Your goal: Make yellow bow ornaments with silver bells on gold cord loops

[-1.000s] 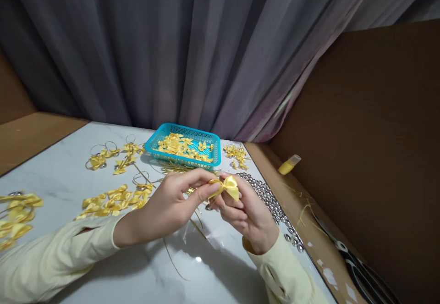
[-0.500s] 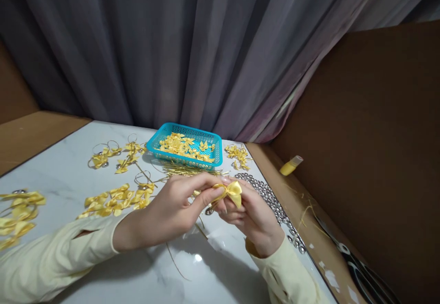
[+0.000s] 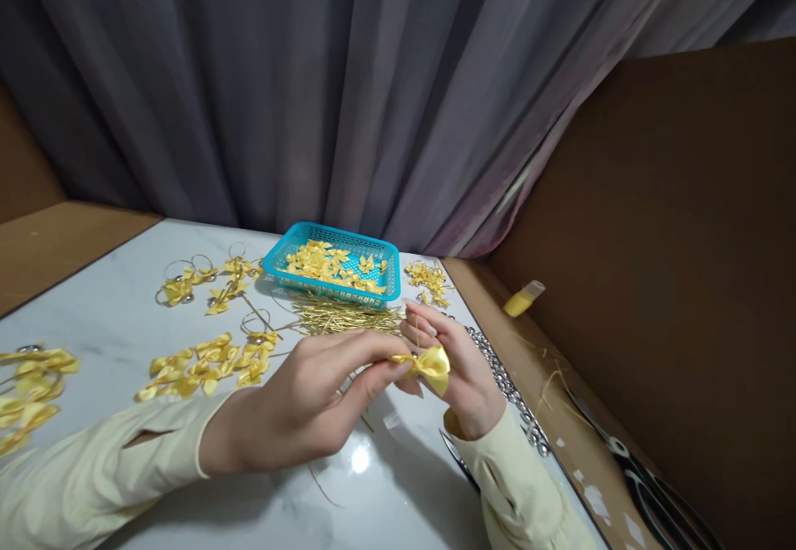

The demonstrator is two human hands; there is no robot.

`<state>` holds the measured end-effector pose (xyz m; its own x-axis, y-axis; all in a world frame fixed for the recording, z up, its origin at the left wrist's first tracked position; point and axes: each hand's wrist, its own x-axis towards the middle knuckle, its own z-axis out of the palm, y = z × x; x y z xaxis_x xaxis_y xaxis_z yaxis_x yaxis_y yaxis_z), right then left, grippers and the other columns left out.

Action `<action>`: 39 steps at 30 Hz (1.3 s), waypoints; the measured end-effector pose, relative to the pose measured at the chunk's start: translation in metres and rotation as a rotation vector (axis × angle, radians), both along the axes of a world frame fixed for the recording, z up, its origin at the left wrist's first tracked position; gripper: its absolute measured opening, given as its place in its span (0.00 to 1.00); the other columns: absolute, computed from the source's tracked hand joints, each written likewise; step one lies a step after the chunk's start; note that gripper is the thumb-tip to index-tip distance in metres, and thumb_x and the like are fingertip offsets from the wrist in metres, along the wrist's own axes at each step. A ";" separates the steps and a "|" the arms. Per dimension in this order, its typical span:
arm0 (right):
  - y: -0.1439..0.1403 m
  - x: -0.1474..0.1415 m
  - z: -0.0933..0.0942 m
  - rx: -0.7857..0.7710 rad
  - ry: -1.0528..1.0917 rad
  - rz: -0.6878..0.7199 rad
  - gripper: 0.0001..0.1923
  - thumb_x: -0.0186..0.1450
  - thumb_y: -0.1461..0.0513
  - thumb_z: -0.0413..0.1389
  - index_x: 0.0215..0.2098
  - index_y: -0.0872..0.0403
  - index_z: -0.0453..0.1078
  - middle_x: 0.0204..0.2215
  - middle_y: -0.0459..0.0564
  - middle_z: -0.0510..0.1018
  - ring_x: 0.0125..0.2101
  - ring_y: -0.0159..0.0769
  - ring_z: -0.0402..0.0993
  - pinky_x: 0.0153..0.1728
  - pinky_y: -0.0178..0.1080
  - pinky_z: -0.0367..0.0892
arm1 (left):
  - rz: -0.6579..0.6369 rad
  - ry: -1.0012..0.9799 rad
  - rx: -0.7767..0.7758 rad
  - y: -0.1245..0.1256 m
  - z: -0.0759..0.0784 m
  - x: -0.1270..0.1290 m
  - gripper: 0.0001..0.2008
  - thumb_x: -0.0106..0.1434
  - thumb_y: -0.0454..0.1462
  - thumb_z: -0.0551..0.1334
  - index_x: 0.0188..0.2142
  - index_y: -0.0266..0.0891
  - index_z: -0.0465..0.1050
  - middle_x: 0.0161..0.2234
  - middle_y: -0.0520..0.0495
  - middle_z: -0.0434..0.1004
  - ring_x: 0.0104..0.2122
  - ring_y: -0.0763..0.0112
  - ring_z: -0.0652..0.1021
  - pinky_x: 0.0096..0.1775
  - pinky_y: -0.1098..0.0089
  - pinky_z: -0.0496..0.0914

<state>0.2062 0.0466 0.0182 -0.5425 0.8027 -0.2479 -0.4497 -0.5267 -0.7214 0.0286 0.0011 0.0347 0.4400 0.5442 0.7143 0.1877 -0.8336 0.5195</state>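
My left hand (image 3: pixel 323 392) pinches a shiny yellow ribbon bow (image 3: pixel 434 367) between thumb and forefinger, its loops sticking out to the right. Just behind the bow is my right hand (image 3: pixel 463 359), fingers curved and bunched near a thin gold wire tie (image 3: pixel 417 330) that stands up from the bow's middle. The bow partly covers the right fingers, so their grip on the tie shows only in part. Beyond both hands lies a heap of gold wire ties (image 3: pixel 342 318). Many silver bells (image 3: pixel 507 384) are spread behind the right hand.
A turquoise basket (image 3: pixel 393 294) of yellow bows stands at the back. Finished-looking bow bunches (image 3: pixel 208 363) lie to the left. Large black-handled scissors (image 3: pixel 640 475) rest on the brown board at right, and a pointed metal tool (image 3: pixel 457 455) shows beside the right wrist.
My right hand has drawn back and raised its fingers from the bow. The bow, in my left hand, has moved slightly right and down; the wire tie now points upward.
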 end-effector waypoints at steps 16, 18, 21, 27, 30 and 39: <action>0.005 0.013 0.012 0.019 0.120 0.008 0.23 0.60 0.62 0.55 0.14 0.54 0.47 0.09 0.34 0.47 0.10 0.20 0.38 0.07 0.24 0.43 | 0.036 -0.117 -0.166 0.007 -0.001 0.004 0.05 0.64 0.27 0.57 0.37 0.34 0.71 0.32 0.51 0.77 0.31 0.80 0.76 0.36 0.82 0.67; 0.006 0.014 0.013 0.016 0.125 0.006 0.23 0.61 0.63 0.54 0.14 0.53 0.47 0.09 0.34 0.46 0.10 0.20 0.39 0.07 0.24 0.43 | 0.051 -0.121 -0.197 0.006 -0.001 0.004 0.05 0.64 0.28 0.57 0.36 0.35 0.71 0.31 0.52 0.77 0.30 0.80 0.75 0.35 0.82 0.68; 0.006 0.014 0.014 0.012 0.125 0.003 0.23 0.62 0.63 0.54 0.15 0.53 0.46 0.09 0.34 0.46 0.09 0.20 0.40 0.07 0.23 0.44 | 0.064 -0.127 -0.222 0.006 -0.002 0.004 0.05 0.64 0.29 0.57 0.36 0.35 0.71 0.31 0.52 0.77 0.29 0.79 0.75 0.34 0.81 0.68; 0.008 0.015 0.014 0.010 0.099 0.000 0.23 0.61 0.63 0.55 0.14 0.54 0.49 0.08 0.33 0.47 0.09 0.19 0.40 0.07 0.23 0.45 | 0.051 -0.138 -0.248 0.005 -0.002 0.004 0.05 0.64 0.28 0.57 0.36 0.35 0.71 0.29 0.53 0.78 0.29 0.80 0.76 0.35 0.82 0.69; 0.008 0.015 0.014 0.017 0.084 -0.007 0.22 0.61 0.63 0.56 0.14 0.54 0.51 0.08 0.33 0.48 0.09 0.19 0.40 0.07 0.23 0.45 | 0.024 -0.147 -0.260 0.006 -0.001 0.005 0.06 0.64 0.28 0.57 0.35 0.35 0.71 0.28 0.53 0.78 0.29 0.80 0.77 0.36 0.82 0.69; 0.009 0.015 0.012 0.043 0.054 -0.006 0.20 0.60 0.61 0.58 0.15 0.55 0.55 0.08 0.33 0.50 0.09 0.19 0.39 0.07 0.23 0.45 | 0.026 -0.163 -0.152 0.014 -0.004 0.005 0.04 0.63 0.29 0.59 0.35 0.36 0.72 0.36 0.48 0.72 0.39 0.73 0.74 0.43 0.73 0.67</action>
